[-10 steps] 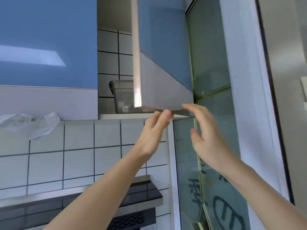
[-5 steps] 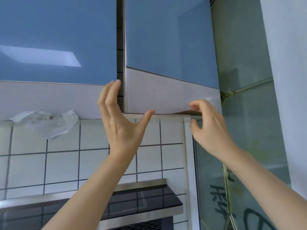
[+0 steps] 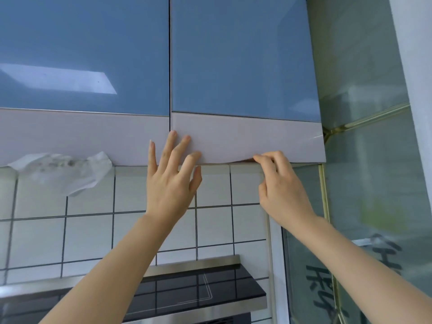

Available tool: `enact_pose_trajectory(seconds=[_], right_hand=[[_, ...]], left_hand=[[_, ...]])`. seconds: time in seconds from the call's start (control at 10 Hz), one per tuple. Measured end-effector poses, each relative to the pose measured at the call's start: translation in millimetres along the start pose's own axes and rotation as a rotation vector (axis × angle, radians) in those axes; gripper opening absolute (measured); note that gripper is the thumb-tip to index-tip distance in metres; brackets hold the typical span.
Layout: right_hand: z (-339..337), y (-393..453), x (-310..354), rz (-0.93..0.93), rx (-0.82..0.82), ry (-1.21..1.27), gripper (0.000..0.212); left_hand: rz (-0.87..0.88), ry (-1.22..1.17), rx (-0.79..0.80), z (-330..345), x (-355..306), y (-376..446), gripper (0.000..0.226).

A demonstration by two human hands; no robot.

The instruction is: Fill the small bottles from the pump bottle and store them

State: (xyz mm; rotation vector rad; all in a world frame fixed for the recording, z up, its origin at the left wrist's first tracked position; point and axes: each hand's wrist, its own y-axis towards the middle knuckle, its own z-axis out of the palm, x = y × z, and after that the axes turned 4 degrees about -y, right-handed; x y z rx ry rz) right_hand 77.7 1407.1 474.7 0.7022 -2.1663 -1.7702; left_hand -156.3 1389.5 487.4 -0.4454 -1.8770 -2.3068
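The right wall-cabinet door (image 3: 243,66), blue with a pale grey lower band, lies flush beside the left door (image 3: 84,54). My left hand (image 3: 171,181) presses flat against the grey band, fingers spread, holding nothing. My right hand (image 3: 280,185) has its fingertips curled at the door's bottom edge. No small bottles or pump bottle are in view; the cabinet's inside is hidden.
A crumpled white plastic sheet (image 3: 63,171) hangs from under the left cabinet. White wall tiles (image 3: 88,232) lie below, above a black and steel range hood (image 3: 198,291). A glass panel with gold framing (image 3: 364,183) stands at the right.
The right cabinet door swung from wide open to flush with the left one. My left hand moved from its bottom edge to flat on its face; my right hand stayed at the edge.
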Motion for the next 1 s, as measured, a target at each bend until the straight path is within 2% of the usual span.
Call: enact_pose_trajectory(seconds=[0.5,0.7,0.8,0.9,1.0], right_hand=[[26.2,4.1,-5.2,-0.011,-0.011,-0.013,0.062],[12.2,0.2,-3.5,-0.032,0.065,-0.029,0.065],[-0.2,-0.2,-1.0,-0.034,0.136,-0.043,0.068],[-10.3,-2.6,2.2,-0.024,0.197,-0.023,0.062],[-30.0,-9.9,9.7,0.061,0.251,0.115,0.051]], left_hand=[[0.023,0.107,0.211,8.4,11.2,-11.0,0.036],[0.018,0.162,0.374,-7.3,8.0,-5.3,0.047],[0.016,0.180,0.493,-20.6,3.6,1.4,0.060],[-0.052,0.162,0.636,-33.6,-0.5,12.1,0.067],[-0.162,0.077,0.701,-50.3,-10.1,17.1,0.061]])
